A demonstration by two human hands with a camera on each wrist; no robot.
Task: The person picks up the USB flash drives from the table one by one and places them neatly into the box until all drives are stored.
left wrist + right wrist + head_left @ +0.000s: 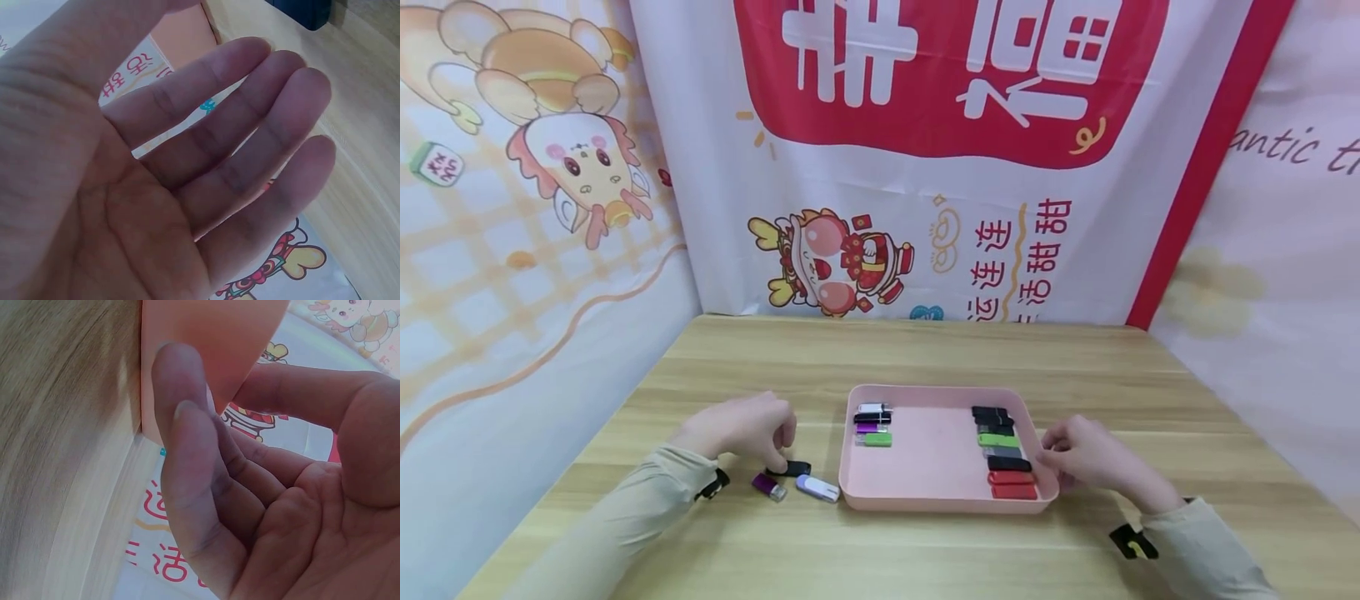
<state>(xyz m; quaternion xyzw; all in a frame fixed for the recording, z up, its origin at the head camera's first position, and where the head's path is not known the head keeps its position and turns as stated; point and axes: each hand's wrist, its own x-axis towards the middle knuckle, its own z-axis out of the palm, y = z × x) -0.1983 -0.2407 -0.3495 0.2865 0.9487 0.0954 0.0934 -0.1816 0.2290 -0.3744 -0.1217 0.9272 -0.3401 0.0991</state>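
Observation:
My left hand [748,427] is over the table, its thumb touching the near end of a black USB stick [797,468]. In the left wrist view, the fingers [240,134] are loosely extended, with a dark stick [306,11] beyond their tips. Close by lie a purple USB stick [766,484] and a white one [817,488], the latter near the pink tray [925,505]. My right hand [1086,454] grips the tray's right wall between thumb and fingers; the right wrist view shows that wall [206,337] between them.
Inside the tray, a left column holds white, black, purple and green sticks [874,440]. Along its right side runs a longer column of black, green, grey and red sticks [1013,492]. Behind the wooden table [910,350] hangs a printed cloth [715,208].

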